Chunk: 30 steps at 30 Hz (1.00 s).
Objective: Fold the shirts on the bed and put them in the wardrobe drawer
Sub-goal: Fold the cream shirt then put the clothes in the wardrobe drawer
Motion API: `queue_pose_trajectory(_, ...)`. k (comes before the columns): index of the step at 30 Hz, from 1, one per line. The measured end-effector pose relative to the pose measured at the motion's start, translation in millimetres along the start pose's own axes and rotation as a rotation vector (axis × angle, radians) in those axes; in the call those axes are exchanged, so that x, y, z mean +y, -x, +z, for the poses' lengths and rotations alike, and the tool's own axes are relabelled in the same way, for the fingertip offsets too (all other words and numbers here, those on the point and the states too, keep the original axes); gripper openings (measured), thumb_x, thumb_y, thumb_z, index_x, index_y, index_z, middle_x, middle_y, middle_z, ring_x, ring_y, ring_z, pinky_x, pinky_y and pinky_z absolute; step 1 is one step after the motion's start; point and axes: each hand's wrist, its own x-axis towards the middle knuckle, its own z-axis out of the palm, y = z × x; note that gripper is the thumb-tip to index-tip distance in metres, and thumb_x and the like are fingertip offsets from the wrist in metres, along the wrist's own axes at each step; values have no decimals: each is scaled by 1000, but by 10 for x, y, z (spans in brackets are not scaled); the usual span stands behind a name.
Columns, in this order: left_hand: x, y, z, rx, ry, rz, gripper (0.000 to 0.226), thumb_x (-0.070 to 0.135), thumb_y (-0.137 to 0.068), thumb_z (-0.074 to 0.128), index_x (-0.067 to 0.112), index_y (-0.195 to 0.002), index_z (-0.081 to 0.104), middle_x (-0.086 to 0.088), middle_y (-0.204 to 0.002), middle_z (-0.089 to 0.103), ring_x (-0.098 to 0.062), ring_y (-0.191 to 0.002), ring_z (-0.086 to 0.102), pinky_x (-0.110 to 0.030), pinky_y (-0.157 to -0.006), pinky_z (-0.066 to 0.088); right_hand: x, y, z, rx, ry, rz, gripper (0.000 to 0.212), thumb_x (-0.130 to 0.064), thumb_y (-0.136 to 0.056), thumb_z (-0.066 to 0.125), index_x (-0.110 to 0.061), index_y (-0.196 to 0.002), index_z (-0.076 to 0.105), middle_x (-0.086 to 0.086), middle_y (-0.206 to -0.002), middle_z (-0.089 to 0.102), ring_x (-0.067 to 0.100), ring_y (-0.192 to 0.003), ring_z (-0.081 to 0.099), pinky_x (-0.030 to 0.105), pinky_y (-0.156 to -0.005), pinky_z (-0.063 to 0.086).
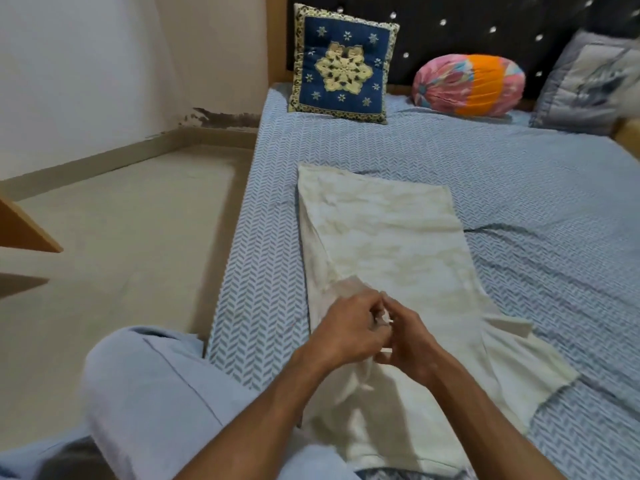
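Two hands (pixel 377 332) pinch shirt (pixel 388 244) (bed (pixel 519 188)).

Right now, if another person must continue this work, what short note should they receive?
Left hand: pinches a fold of the cream, faintly patterned cotton shirt.
Right hand: pinches the same fold, close beside the left.
The shirt lies lengthwise on the blue herringbone bed sheet, sides folded in, one sleeve sticking out right.
Done: narrowing begun.
Left: finish folding, then carry it to the wardrobe drawer, which is not in view.
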Motion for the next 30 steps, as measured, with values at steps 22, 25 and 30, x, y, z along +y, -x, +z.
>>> queue_pose_trajectory(22, -280, 516, 572, -453, -459, -203, 88, 17, -77, 70, 22, -143, 12, -8, -91, 57, -23, -79, 60, -35, -57, 48, 418, -336, -1023, 468, 243, -124, 38, -2, -82, 78, -14, -114, 63, 16, -110, 66, 19, -65, 60, 22, -46, 47)
queue_pose_trajectory(25, -331, 498, 583, -439, -397, -214, 73, 35, -76, 72, 21, -129, 24, -6, -87, 58, -24, -77, 61, -38, -63, 53, 447, -333, -1067, 513, 364, -156, 37, -10, -78, 81, -20, -109, 64, 11, -115, 67, 22, -75, 63, 31, -59, 52)
queue_pose_trajectory(30, -443, 456, 463, -404, -224, -258, 50, 45, -84, 67, 27, -125, 43, -2, -86, 67, -19, -75, 67, -37, -70, 58, 284, -305, -870, 685, 1154, -250, 51, -34, -86, 69, -22, -133, 53, 6, -132, 58, 29, -119, 56, 42, -94, 49)
